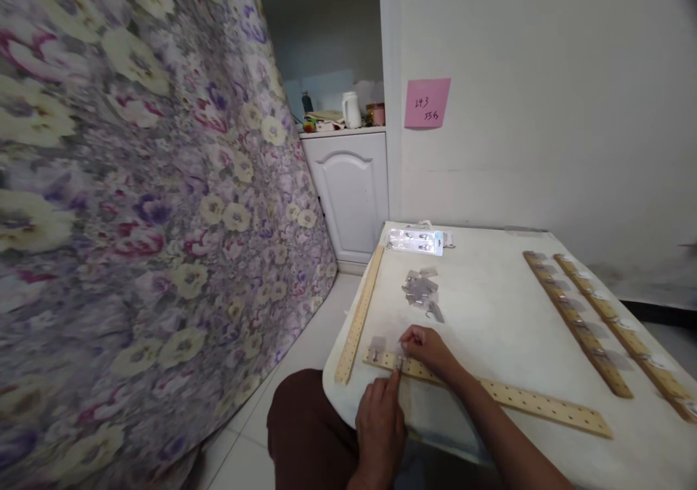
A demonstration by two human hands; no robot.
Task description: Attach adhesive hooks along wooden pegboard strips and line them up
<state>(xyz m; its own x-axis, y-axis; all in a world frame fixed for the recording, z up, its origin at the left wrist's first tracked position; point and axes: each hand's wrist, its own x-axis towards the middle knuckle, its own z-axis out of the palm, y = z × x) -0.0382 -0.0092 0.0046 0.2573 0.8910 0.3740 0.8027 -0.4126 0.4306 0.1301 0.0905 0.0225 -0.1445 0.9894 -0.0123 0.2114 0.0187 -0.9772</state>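
Observation:
A light wooden strip with rows of holes lies across the near side of the table. Close to its left end, my right hand pinches at the upper edge of a clear plastic hook piece that lies on the strip. My left hand is closed, its forefinger reaching to the strip's near edge just below that piece; the thumb is hardly visible. Another clear hook piece sits on the strip at the far left end. Beyond my hands is a loose pile of clear hook pieces.
A second bare holed strip lies along the table's left edge. At right, two browner strips carry several hook pieces. Clear packaging rests at the back of the white table. A floral curtain hangs at left.

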